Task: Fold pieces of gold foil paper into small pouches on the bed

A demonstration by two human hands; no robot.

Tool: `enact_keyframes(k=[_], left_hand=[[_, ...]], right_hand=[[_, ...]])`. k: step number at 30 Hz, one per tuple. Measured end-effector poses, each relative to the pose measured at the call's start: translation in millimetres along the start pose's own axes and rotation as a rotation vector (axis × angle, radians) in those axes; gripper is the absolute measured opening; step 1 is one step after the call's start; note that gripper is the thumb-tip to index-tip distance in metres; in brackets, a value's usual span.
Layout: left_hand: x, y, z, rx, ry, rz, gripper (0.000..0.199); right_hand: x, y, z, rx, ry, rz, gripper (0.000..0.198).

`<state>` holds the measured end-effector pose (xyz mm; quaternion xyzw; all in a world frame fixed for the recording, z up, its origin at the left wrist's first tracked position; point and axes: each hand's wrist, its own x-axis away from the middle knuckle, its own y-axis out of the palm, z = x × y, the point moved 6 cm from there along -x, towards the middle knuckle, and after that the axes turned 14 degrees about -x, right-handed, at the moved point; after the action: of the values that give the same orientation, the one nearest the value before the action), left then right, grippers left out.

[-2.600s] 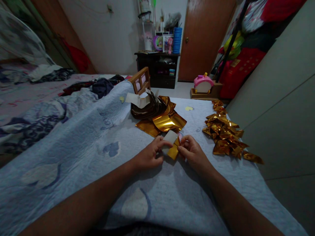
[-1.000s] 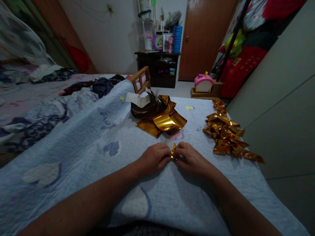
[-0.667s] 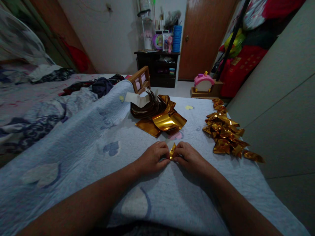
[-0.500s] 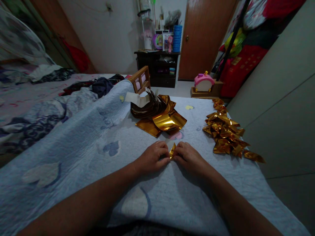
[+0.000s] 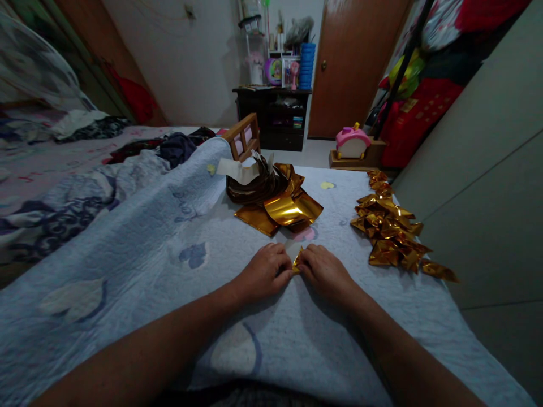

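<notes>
Between my two hands, low over the blue quilted bedspread (image 5: 161, 316), is a small piece of gold foil paper (image 5: 297, 261). My left hand (image 5: 269, 268) pinches its left side with thumb and fingers. On the opposite side my right hand (image 5: 324, 270) is closed on the same piece, and its fingers cover much of it. Beyond the hands lies a stack of gold foil sheets (image 5: 292, 209), some loose and curling, with pale backs showing. Several folded gold foil pieces (image 5: 386, 226) form a heap to the right.
A small wooden frame (image 5: 241, 138) stands behind the foil stack. Rumpled clothes (image 5: 178, 147) and bedding lie to the left. A pink toy (image 5: 353, 141) rests past the bed's far edge, near a dark cabinet (image 5: 271, 118). A pale panel (image 5: 479, 186) rises along the right side.
Both hands stay in place around the gold foil paper. The right fingers have shifted slightly over it. The whole view has moved a little.
</notes>
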<state>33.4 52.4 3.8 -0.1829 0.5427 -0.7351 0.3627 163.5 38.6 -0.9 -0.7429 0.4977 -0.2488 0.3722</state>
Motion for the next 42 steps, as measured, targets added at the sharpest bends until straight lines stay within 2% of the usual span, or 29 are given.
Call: enact_keyframes(k=[7,20,42], left_hand=[[-0.4,3.0,-1.7,-0.048,-0.044,-0.025,0.025],[-0.9,6.4,-3.0,-0.176,-0.142,-0.082,0.023],[1.9,6.5,0.2,-0.234,-0.119,-0.086,0.022]], right_hand=[[-2.0,-0.2,-2.8,0.052,0.059,-0.018,0.016],[-1.7,-1.2,-5.3,0.104,0.119,-0.003,0.016],[-3.1,-1.4,-6.3,0.126,0.147,0.03,0.015]])
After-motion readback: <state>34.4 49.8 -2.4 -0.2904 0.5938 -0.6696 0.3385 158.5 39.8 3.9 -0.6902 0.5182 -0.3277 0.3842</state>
